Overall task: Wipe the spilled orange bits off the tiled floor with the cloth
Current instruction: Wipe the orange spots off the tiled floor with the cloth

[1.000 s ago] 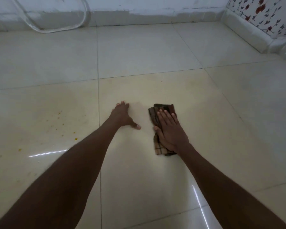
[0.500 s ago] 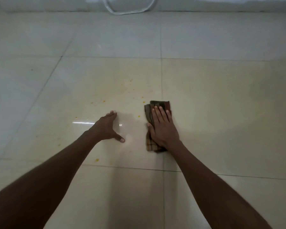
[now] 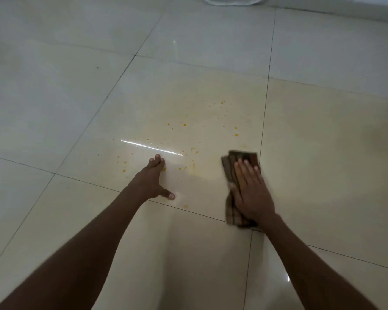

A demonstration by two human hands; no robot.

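Observation:
Small orange bits (image 3: 184, 125) lie scattered over one cream floor tile (image 3: 188, 104), from its middle down to its near edge. A folded brown checked cloth (image 3: 244, 156) lies flat on the floor at that tile's right side. My right hand (image 3: 251, 191) presses flat on top of the cloth, fingers together and pointing away from me. My left hand (image 3: 151, 181) rests palm-down on the same tile to the left, holding nothing, thumb stretched to the right. A few orange bits lie right beside its fingertips.
Glossy cream tiles with dark grout lines (image 3: 264, 113) spread all around. A white hose loop (image 3: 233, 1) lies at the far wall. A bright streak of reflected light (image 3: 151, 148) crosses the spill.
The view has swung left, so the spill now sits in the middle. My right hand has slid the cloth along the floor near the bits. My left hand stays planted on the floor.

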